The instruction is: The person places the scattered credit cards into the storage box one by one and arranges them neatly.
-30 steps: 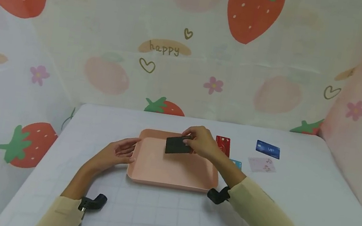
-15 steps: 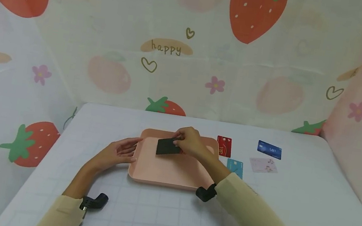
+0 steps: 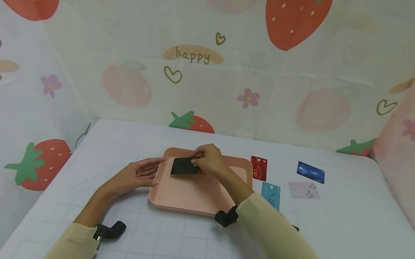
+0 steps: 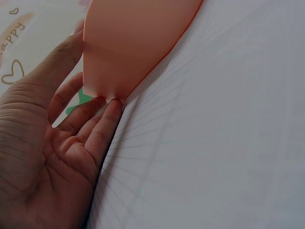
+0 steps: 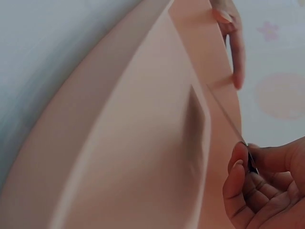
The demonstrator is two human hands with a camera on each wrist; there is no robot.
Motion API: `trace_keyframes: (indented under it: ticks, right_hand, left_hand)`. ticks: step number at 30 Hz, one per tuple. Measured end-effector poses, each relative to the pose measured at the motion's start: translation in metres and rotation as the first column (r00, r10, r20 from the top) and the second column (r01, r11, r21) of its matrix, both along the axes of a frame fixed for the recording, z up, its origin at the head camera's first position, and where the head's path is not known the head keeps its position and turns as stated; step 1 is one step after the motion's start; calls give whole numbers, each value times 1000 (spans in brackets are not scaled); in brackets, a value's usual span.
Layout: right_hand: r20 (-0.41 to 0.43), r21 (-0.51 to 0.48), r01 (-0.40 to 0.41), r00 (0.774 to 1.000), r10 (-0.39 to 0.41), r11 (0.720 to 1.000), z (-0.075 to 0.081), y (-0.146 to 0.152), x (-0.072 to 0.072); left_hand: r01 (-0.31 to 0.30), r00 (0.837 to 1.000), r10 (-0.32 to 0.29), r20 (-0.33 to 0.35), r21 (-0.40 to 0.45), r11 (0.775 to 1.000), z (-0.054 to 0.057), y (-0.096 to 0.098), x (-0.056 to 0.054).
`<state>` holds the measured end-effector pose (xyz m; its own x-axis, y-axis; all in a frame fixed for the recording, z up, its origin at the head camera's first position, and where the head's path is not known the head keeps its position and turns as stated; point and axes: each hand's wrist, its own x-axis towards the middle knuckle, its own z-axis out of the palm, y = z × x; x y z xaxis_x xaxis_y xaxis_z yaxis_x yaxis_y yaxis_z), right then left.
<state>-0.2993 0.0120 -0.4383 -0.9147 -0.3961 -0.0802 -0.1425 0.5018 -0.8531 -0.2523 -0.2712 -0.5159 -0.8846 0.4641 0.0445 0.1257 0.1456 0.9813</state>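
A black card (image 3: pixel 183 166) hangs tilted over the left half of a pink tray (image 3: pixel 197 199). My right hand (image 3: pixel 208 160) pinches it by its right end. In the right wrist view the card (image 5: pixel 226 112) appears almost edge-on between thumb and fingers, and its shadow falls on the tray floor. My left hand (image 3: pixel 136 176) rests against the tray's left side. The left wrist view has its fingertips (image 4: pixel 114 105) right at the tray's outer wall (image 4: pixel 133 43), the thumb along the rim.
Right of the tray lie a red card (image 3: pixel 259 168), a light blue card (image 3: pixel 271 195), a dark blue card (image 3: pixel 311 172) and a pale pink card (image 3: pixel 304 190). A dark corner (image 3: pixel 295 227) peeks out behind the right sleeve (image 3: pixel 286 248). A strawberry-print cloth (image 3: pixel 204 97) hangs behind the white table.
My right hand has moved left over the tray with the black card. The light blue card has come out from behind the right arm. My left hand stays at the tray's side.
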Motion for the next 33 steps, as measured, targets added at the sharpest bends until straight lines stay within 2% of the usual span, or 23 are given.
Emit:
trace_keyframes:
  ticks: [15,26,33]
  right_hand:
    - [-3,-36,-3,1000,3,999,-12,-15,-2]
    - [-1,-41,20,1000,-20,999,-24,-19,-5]
    - [-42,-5,31,999,-31,1000,-24,-22,-3]
  left_hand:
    - [-5,1000,5,4,9,1000,3,0,2]
    - [17,1000,-17,-1,36,999,2,-1,2]
    - [17,1000,-17,-17,23,1000,1,-1,1]
